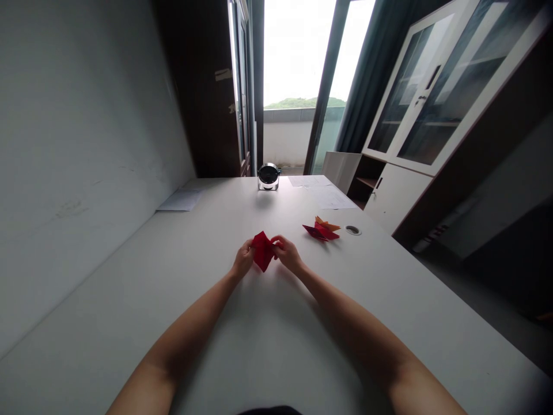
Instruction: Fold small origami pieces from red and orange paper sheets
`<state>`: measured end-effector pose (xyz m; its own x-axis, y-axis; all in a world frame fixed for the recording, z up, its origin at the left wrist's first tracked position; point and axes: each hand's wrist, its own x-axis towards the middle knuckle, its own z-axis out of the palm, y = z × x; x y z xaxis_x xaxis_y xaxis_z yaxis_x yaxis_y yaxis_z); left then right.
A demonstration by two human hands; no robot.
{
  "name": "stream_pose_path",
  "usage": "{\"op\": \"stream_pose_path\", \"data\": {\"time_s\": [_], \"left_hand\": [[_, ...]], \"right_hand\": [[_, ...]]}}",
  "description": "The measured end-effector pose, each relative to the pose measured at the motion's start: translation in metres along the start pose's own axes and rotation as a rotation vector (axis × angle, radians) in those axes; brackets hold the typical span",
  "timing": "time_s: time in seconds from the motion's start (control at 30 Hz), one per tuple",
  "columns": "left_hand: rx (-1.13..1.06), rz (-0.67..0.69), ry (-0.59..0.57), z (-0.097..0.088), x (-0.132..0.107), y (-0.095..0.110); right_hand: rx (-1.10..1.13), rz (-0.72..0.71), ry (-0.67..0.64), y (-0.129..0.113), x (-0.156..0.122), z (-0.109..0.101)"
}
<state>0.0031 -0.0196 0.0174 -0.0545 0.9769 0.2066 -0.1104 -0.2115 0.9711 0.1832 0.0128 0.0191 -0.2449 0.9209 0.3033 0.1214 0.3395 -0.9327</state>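
Note:
A piece of folded red paper (262,252), roughly diamond-shaped with a crease down its middle, is held a little above the table between both hands. My left hand (243,257) pinches its left edge. On the opposite side, my right hand (286,252) grips the right corner with thumb and fingers. Parts of the paper's edges are hidden behind the fingers. To the right of my right hand lie several folded paper pieces (322,230), red and orange, with pointed tips.
The white table (207,346) runs against a wall on the left. At its far end stands a small round black-and-silver device (268,174). Paper sheets lie at the far left (179,200) and far right (332,197). A round cable hole (353,230) sits near the right edge.

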Motion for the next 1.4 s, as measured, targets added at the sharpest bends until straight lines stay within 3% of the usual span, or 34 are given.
{"op": "stream_pose_path", "data": {"time_s": [0.1, 0.23, 0.53, 0.83, 1.1, 1.4], "left_hand": [[-0.077, -0.034, -0.050, -0.001, 0.001, -0.002], [-0.226, -0.082, -0.017, -0.005, 0.006, -0.005], [-0.446, -0.062, -0.023, -0.013, 0.013, -0.011], [-0.417, -0.071, 0.043, -0.015, 0.014, -0.015], [-0.320, -0.166, -0.071, -0.010, 0.006, 0.001], [-0.341, -0.132, -0.108, -0.010, 0.006, 0.002]], "right_hand": [[0.119, -0.010, -0.029, -0.002, 0.001, 0.000], [0.226, -0.013, -0.074, -0.006, 0.001, 0.000], [0.298, 0.032, -0.057, -0.010, 0.001, -0.003], [0.323, 0.022, -0.048, -0.007, 0.002, -0.003], [0.268, 0.061, -0.005, -0.011, 0.001, -0.003], [0.221, 0.014, -0.017, -0.003, 0.003, -0.001]]}}
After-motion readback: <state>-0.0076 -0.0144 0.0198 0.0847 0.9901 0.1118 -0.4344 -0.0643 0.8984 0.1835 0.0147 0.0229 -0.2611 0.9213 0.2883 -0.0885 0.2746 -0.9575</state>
